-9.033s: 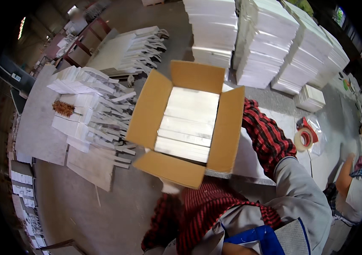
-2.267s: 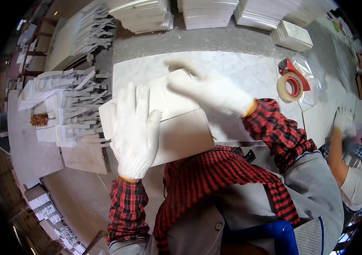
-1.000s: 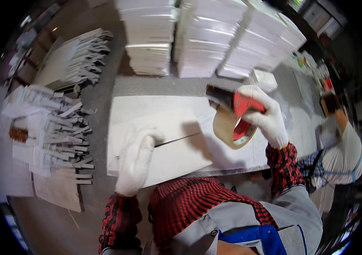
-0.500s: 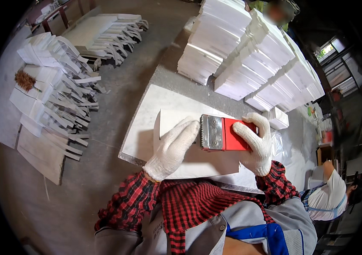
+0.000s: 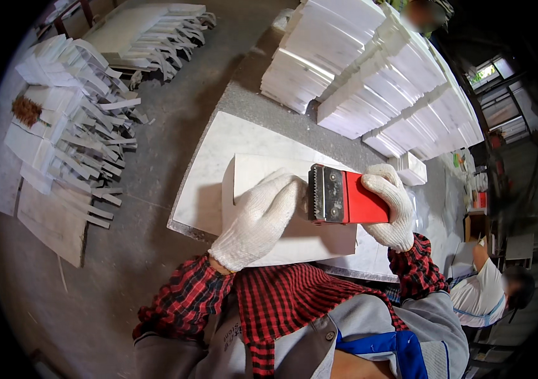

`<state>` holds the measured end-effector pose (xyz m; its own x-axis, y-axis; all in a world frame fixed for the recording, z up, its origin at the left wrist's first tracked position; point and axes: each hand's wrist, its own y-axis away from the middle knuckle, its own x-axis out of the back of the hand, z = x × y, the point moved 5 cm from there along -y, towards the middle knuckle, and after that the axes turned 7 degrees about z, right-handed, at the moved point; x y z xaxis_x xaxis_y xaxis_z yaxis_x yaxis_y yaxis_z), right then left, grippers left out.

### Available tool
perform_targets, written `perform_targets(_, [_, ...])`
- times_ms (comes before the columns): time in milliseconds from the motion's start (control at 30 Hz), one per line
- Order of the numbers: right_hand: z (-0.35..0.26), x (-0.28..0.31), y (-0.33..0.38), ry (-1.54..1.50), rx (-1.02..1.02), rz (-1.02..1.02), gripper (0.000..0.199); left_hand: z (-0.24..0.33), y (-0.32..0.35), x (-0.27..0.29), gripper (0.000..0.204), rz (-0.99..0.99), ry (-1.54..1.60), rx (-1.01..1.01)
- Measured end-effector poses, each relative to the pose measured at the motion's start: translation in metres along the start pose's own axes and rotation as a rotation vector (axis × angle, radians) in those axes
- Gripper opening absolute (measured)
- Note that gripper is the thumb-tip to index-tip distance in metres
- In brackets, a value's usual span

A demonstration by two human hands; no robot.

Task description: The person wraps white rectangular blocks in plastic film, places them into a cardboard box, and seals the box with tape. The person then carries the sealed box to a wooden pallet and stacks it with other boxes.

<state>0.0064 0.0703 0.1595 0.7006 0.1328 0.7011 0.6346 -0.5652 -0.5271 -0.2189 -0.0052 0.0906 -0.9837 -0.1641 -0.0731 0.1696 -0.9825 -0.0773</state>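
My right hand (image 5: 390, 205), in a white knit glove, grips a red tape dispenser (image 5: 352, 196). Its metal front with a serrated edge points left, toward my other hand. My left hand (image 5: 261, 218), gloved too, has its fingers pressed together just beside that edge; whatever sits between the fingertips is hidden. Beneath both hands lies a white, box-shaped block (image 5: 329, 245), which rests on a pale stone slab (image 5: 202, 170) in front of my body.
Tall rows of white stacked tiles (image 5: 310, 50) stand beyond the slab. A small white block (image 5: 410, 169) is at their near end. On the left are white slabs with strips (image 5: 70, 120) and a brown bristly bundle (image 5: 27, 110). A co-worker (image 5: 480, 294) bends at right.
The tape dispenser has shifted slightly right in my right hand, and its serrated front has tilted. My left hand has stayed close to it, fingertips moving a little right.
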Motion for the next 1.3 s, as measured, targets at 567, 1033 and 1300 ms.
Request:
perform_targets(567, [0.008, 0.044, -0.001, 0.030, 0.042, -0.251, 0.062, 0.001, -0.004, 0.001, 0.036, 0.027, 0.136, 0.071])
perform_targets(1033, [-0.024, -0.011, -0.042, 0.116, 0.170, -0.435, 0.064, -0.002, 0.029, 0.078, 0.030, 0.306, -0.143, 0.124])
perform_targets(1300, [-0.043, -0.035, -0.068, 0.205, 0.224, -0.584, 0.073, -0.037, 0.044, 0.105, 0.035, 0.285, -0.088, 0.284])
